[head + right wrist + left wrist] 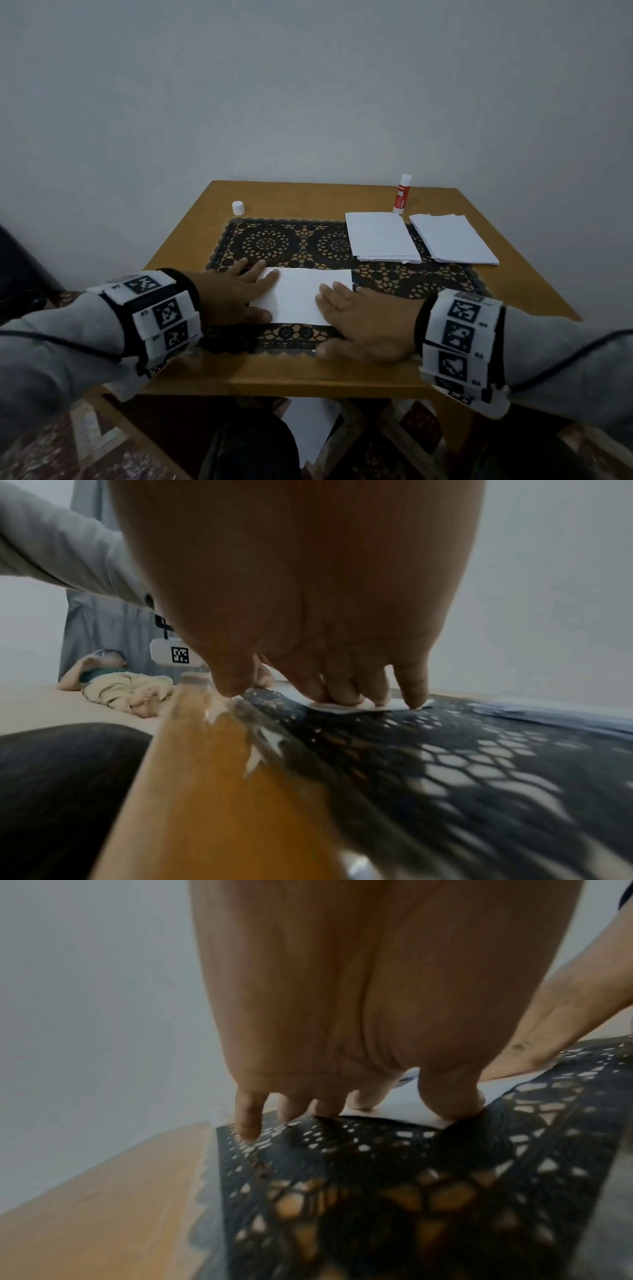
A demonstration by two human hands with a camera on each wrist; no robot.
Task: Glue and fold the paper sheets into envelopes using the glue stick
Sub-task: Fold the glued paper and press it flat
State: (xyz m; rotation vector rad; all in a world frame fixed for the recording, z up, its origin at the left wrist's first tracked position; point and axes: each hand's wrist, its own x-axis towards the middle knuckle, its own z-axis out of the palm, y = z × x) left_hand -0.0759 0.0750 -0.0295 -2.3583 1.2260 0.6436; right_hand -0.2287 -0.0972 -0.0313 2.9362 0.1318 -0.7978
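A folded white paper sheet (pixel 299 295) lies on the black lace mat (pixel 291 240) near the table's front edge. My left hand (pixel 239 294) lies flat with straight fingers pressing the sheet's left end; in the left wrist view its thumb and forefinger touch the paper (pixel 404 1110). My right hand (pixel 356 322) presses flat on the sheet's right end, fingertips on the paper (pixel 342 707) in the right wrist view. The glue stick (pixel 401 194) stands uncapped at the back right. Its white cap (pixel 238 208) sits at the back left.
Two stacks of white paper (pixel 382 237) (pixel 454 238) lie at the mat's right rear. The wooden table (pixel 191 219) stands against a grey wall. More paper (pixel 308 428) lies below the table by my knees. A person lies on the floor (pixel 116 685) to the left.
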